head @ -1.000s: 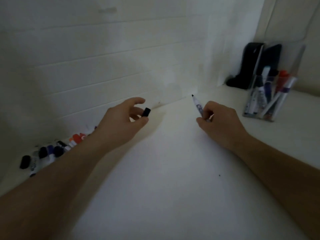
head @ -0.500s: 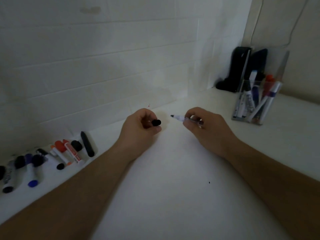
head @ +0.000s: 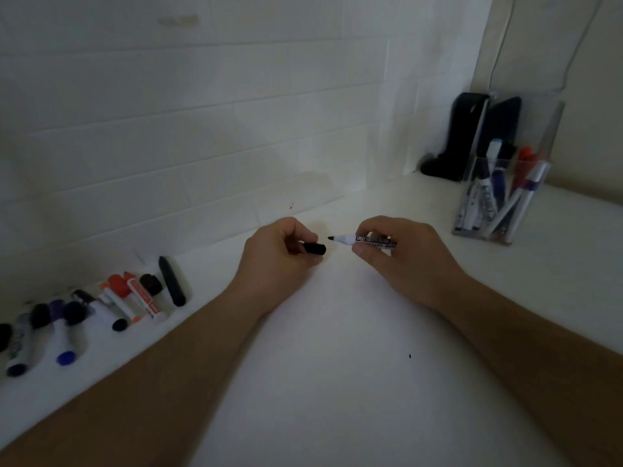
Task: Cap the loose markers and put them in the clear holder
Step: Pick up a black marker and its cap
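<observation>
My left hand [head: 279, 261] pinches a small black cap [head: 315, 248], its open end turned right. My right hand [head: 401, 254] grips an uncapped white marker [head: 357, 239] held level, black tip pointing left at the cap with a small gap between them. Both hover over the white table [head: 337, 365]. The clear holder [head: 502, 197] stands at the right with several capped markers upright inside. Loose markers and caps [head: 128, 298] in black, red, orange and blue lie in a row along the wall at the left.
A black object [head: 468, 136] leans in the far corner behind the holder. A tiled white wall [head: 202, 129] runs along the table's back. A thin cable [head: 502, 45] hangs down the right wall.
Both hands came together at the table's middle. The marker swung from pointing up to lying level, tip toward the cap. The view shifted right, showing more of the loose markers.
</observation>
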### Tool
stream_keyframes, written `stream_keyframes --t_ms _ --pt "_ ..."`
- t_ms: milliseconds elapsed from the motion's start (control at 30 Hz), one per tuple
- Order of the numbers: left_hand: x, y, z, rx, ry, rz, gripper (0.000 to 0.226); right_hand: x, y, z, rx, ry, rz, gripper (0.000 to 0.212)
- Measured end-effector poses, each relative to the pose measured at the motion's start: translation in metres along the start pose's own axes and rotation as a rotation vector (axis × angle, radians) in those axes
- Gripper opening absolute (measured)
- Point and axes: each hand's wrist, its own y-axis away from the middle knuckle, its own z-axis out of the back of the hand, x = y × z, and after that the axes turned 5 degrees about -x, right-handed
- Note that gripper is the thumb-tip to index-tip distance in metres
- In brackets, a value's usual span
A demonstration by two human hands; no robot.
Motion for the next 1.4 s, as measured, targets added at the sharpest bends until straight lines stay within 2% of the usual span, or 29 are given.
stream_keyframes --t_ms 100,367,833,933,1067,1233,1400 --pt "0.000 0.000 -0.001 -0.008 0.004 0.021 0.021 0.001 0.001 0.000 0.020 0.018 0.034 0.011" --pt "-0.001 0.001 -0.002 -0.053 -0.018 0.024 0.022 -0.001 -0.001 0.001 -0.017 0.014 -0.014 0.011" --pt "-0.005 0.004 0.000 0.096 -0.038 -0.141 0.011 -0.006 -0.002 -0.005 0.012 0.153 0.103 0.018" --pt "-0.006 0.007 -0.003 0.141 -0.178 -0.244 0.018 0.000 -0.001 -0.006 0.003 0.216 0.157 0.030" --pt "-0.005 0.008 -0.007 0.116 -0.366 -0.328 0.038 0.003 0.000 -0.004 0.009 0.299 0.214 0.040" --pt "-0.014 0.013 -0.011 0.054 -0.382 -0.322 0.041 0.002 0.000 -0.004 -0.026 0.215 0.215 0.038" --pt "-0.015 0.015 -0.012 0.070 -0.350 -0.325 0.037 0.005 0.001 -0.003 0.004 0.137 0.190 0.034"
